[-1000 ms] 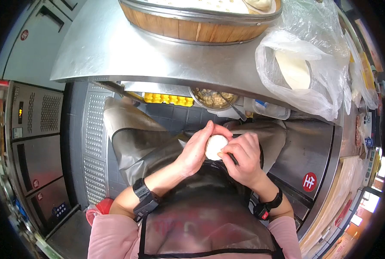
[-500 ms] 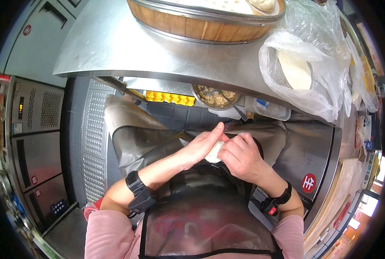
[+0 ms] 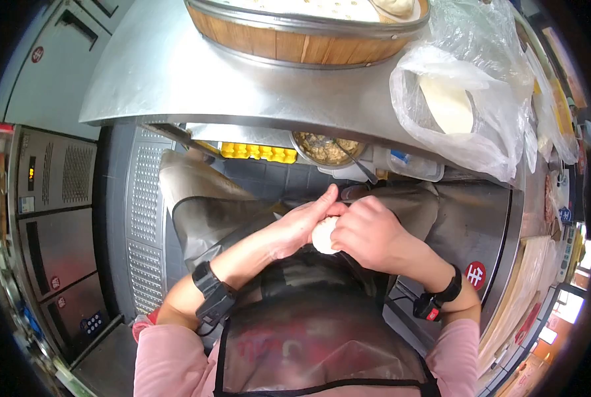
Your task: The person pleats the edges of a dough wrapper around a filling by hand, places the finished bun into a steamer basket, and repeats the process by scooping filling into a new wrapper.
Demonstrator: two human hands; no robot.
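A small white dough bun [image 3: 324, 237] is held between both hands, low in front of my apron. Cupped around its left side is my left hand [image 3: 295, 230], the thumb pointing up and away. From the right, my right hand [image 3: 369, 237] pinches the bun's edge with bent fingers, and its fingertips are partly hidden. Beyond the hands, under the table edge, a metal bowl of chopped filling [image 3: 317, 151] has a spoon [image 3: 358, 162] resting in it.
A wooden steamer [image 3: 295, 46] with a bun [image 3: 395, 5] inside stands on the steel table [image 3: 150, 79]. To its right lies an open plastic bag [image 3: 408, 106] holding white dough [image 3: 446, 104]. Below the table are a yellow tray [image 3: 258, 153] and a clear plastic box [image 3: 418, 165].
The bun shows more of its rounded face now, between the hands. My right hand and wrist have shifted slightly, and the whole view has moved a little.
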